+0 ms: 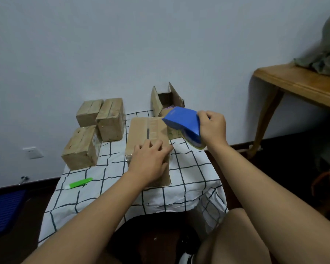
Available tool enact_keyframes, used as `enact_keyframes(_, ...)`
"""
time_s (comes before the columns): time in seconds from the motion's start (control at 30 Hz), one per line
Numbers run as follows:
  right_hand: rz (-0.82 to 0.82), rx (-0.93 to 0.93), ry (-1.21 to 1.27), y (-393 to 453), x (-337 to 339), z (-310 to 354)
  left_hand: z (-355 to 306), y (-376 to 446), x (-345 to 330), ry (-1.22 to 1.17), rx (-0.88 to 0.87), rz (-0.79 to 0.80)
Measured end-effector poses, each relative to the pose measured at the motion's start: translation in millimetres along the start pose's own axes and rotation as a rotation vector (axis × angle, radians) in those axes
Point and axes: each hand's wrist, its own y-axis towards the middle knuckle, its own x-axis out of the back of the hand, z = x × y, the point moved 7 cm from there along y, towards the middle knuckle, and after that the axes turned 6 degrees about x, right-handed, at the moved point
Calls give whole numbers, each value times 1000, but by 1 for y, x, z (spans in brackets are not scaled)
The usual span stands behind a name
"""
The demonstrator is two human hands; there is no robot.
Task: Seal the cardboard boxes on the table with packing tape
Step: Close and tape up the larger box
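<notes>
Bare forearms reach from the bottom of the frame over a small table point(189, 189) draped in a white cloth with a dark grid. At the table's centre lies the cardboard box point(141, 130) being worked on, its flaps closed and a dark seam line running along its top. The left hand point(151, 161) rests flat on the near part of that box, fingers extended and slightly spread, pressing down on the lid. The right hand point(212, 126) is raised above the table's right side, fingers curled round the handle of a blue tape dispenser point(183, 121), whose roll of packing tape point(195, 144) shows at its lower edge; the dispenser hangs just beside the box's far right corner, apart from its top.

Behind the dispenser an open box point(166, 100) stands against the wall with its flaps upright. To the left sit three closed boxes: two side by side at the back point(89, 112) point(111, 120) and one nearer the front point(81, 147), all with glossy tape visible on their surfaces. A green-and-white utility knife point(79, 183) lies on the cloth near the table's left front edge.

Beyond the table, a wooden side table point(297, 86) carries a bundle of grey-green fabric point(324, 58) at upper right, a wall socket point(32, 152) is set low on the pale wall, and a blue crate point(6, 208) sits on the dark floor at left.
</notes>
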Motion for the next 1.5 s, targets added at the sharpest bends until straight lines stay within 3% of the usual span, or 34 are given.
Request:
enact_keyframes(0.33, -6, -149, 301, 0, -25, -18, 1, 7, -3, 49, -66, -4)
enact_keyframes(0.77, -6, -166, 353, 2, -36, -16, 0, 0, 3, 1, -125, -111)
enact_keyframes(1.5, 44, -227, 490, -3, -84, 10, 1, -16, 1, 0, -78, -137)
